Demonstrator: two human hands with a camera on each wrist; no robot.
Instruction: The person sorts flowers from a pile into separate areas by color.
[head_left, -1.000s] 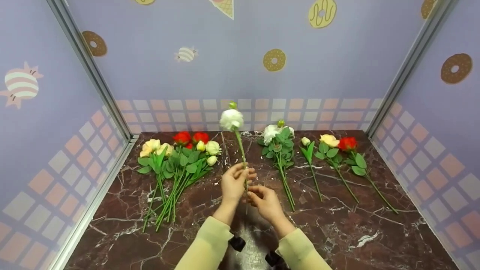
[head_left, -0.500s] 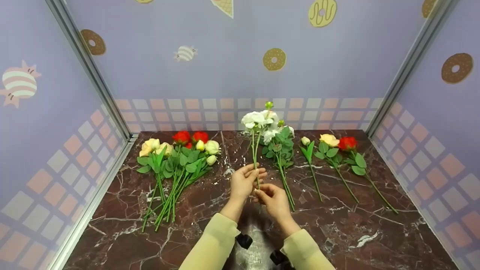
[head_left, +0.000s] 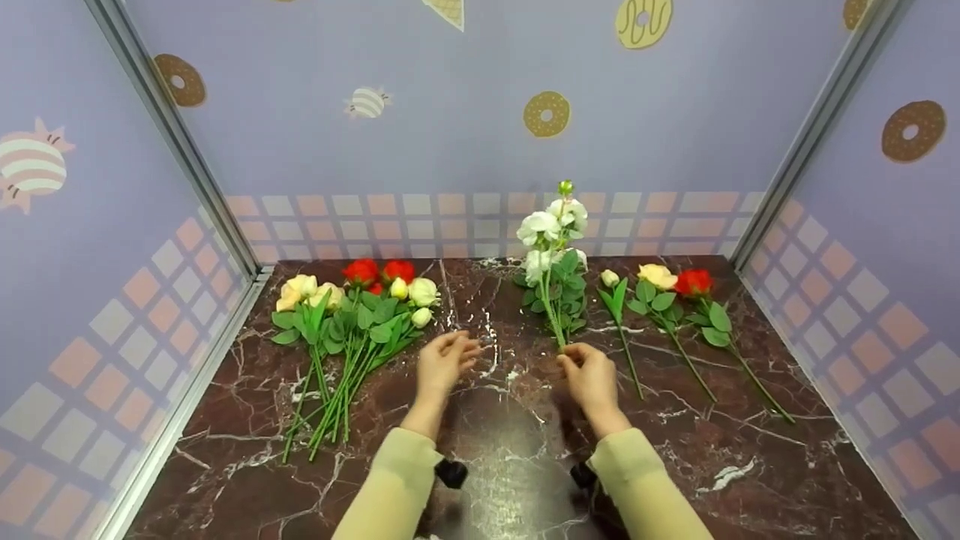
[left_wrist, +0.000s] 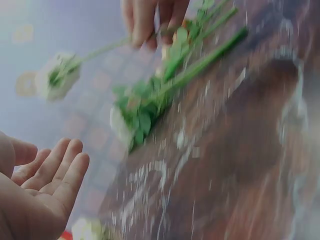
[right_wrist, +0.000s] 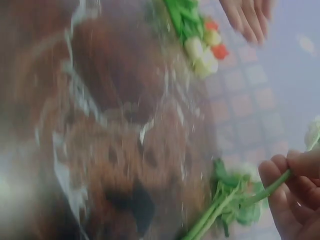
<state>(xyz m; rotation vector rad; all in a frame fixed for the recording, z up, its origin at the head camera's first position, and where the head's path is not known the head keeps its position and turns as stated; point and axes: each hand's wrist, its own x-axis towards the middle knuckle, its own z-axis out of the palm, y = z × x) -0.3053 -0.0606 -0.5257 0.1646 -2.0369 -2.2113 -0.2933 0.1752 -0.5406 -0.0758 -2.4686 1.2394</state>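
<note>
My right hand [head_left: 592,379] pinches the lower stem of a white flower [head_left: 538,227] with a green bud on top. That flower stands raised over a bunch of white flowers with green leaves [head_left: 568,289] lying on the table; their blooms overlap in the head view. In the right wrist view the thumb and fingers [right_wrist: 300,175] close on the green stem. My left hand [head_left: 442,365] is empty, held above the table between the two groups of flowers. Its fingers are fairly straight in the left wrist view, palm up [left_wrist: 45,195].
On the left of the dark marble table [head_left: 247,480] lies a pile of red, cream and yellow flowers [head_left: 360,330] with crossed stems. To the right lie a pale bud [head_left: 610,278], a yellow rose [head_left: 658,277] and a red rose [head_left: 694,283], set apart. Patterned walls enclose three sides.
My right hand has carried the white flower rightward over the white bunch. The left hand has let go of its stem and moved left. The lying flowers have stayed put.
</note>
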